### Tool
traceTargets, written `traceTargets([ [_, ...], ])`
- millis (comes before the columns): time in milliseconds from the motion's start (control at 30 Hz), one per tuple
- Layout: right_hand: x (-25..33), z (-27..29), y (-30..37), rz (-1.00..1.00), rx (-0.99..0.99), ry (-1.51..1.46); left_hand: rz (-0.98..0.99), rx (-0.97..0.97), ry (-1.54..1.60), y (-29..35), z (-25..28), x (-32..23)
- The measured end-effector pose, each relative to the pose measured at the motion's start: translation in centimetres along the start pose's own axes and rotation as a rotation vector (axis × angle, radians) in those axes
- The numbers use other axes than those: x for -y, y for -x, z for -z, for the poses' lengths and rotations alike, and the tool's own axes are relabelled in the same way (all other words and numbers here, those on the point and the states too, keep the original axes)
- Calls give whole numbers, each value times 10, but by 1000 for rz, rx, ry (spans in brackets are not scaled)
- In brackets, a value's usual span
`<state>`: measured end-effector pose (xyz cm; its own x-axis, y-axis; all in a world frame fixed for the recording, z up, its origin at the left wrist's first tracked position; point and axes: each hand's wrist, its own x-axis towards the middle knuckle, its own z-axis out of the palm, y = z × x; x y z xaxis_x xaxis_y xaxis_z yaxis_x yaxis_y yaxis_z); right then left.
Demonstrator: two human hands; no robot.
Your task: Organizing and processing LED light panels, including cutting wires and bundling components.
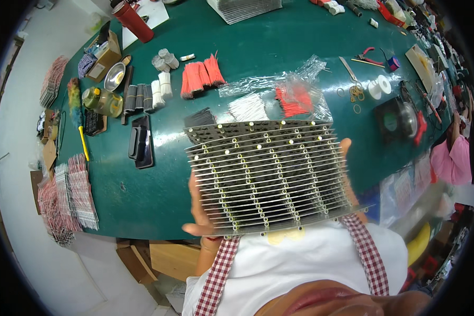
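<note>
Between hands (197, 210) (349, 184) clamped on its sides, a thin-slatted, ring-studded, boxy stack (271, 181).

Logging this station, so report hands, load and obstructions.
Left hand and right hand hold grey layered metal rack by opposite sides. Clutter just beyond: thin black strands, white strands, red strands.

The left hand (197, 210), one digit jutting left, and right hand (348, 184), one digit pointing far, grip partly hidden; the left forearm (207, 255) rises from near.
</note>
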<state>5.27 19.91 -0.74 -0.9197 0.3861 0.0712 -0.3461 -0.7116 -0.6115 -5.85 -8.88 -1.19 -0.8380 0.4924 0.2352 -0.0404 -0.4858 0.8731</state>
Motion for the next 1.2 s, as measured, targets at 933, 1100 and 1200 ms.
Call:
traceTargets([
  [933,89,-26,-27,337,-344,535,126,486,36,-119,4,11],
  [1100,195,-13,-37,360,-493,2000,115,499,6,-119,6,11],
  [1200,241,-9,-71,201,-384,1640,167,455,10,-118,2,10],
])
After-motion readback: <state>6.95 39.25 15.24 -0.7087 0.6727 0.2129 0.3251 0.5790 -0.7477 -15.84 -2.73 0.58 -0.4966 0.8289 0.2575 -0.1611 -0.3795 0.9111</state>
